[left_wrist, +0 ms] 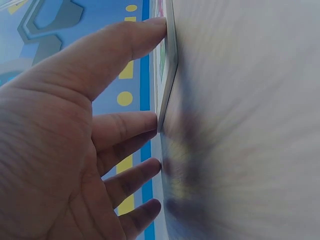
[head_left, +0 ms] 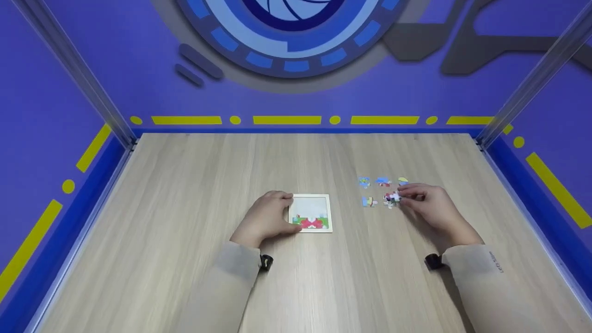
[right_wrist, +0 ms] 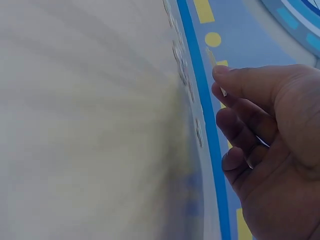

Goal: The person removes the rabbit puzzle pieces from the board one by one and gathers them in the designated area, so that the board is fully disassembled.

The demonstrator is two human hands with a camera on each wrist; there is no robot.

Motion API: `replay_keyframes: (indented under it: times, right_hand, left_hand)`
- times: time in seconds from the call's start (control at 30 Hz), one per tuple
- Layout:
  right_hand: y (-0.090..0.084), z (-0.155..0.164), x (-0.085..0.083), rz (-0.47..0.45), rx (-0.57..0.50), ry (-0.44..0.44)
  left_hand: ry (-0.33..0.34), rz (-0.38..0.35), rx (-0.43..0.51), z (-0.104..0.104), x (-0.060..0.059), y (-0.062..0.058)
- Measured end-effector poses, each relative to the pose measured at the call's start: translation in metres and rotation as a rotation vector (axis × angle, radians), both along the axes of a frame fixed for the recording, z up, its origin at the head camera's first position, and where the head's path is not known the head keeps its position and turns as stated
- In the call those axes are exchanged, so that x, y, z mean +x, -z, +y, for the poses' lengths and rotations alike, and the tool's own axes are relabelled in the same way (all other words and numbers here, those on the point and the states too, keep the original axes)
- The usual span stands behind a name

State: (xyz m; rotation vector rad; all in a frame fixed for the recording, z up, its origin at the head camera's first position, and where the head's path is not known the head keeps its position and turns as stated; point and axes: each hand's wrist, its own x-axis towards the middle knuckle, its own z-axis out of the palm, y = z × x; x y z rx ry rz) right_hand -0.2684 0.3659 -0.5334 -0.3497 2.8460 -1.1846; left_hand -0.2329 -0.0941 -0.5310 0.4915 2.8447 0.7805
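Note:
A square puzzle tray (head_left: 330, 212) with a pale rim lies mid-table in the head view. Joined jigsaw pieces (head_left: 317, 223) in red and green fill its lower part, and its upper part shows a bare whitish base. My left hand (head_left: 268, 217) holds the tray's left side, thumb at the near corner and index finger at the far one. To the right, my right hand (head_left: 430, 208) pinches a small jigsaw piece (right_wrist: 210, 54) between thumb and index finger. In the right wrist view that piece is seen edge-on, raised off the table; its picture is hidden there.
Several loose jigsaw pieces lie right of the tray, among them a blue-and-yellow piece (head_left: 369, 202) and a blue-and-red piece (head_left: 383, 181). Purple panels (head_left: 296, 104) enclose the wooden table (head_left: 185, 185) at the back and both sides.

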Motion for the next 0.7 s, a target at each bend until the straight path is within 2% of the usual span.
replay_keyframes:
  times: [0.33,0.57,0.7]
  right_hand:
    - [0.001,0.022,0.001,-0.064,0.016,0.039]
    - [0.003,0.023,0.003,-0.050,0.066,-0.004]
    - [0.002,0.022,0.003,-0.041,0.103,0.001]
  left_hand:
    - [-0.001,-0.002,0.008,0.000,0.001,0.000]
    - [-0.002,-0.001,0.009,0.000,0.001,0.000]
    - [-0.003,0.001,0.009,0.001,0.001,0.000]
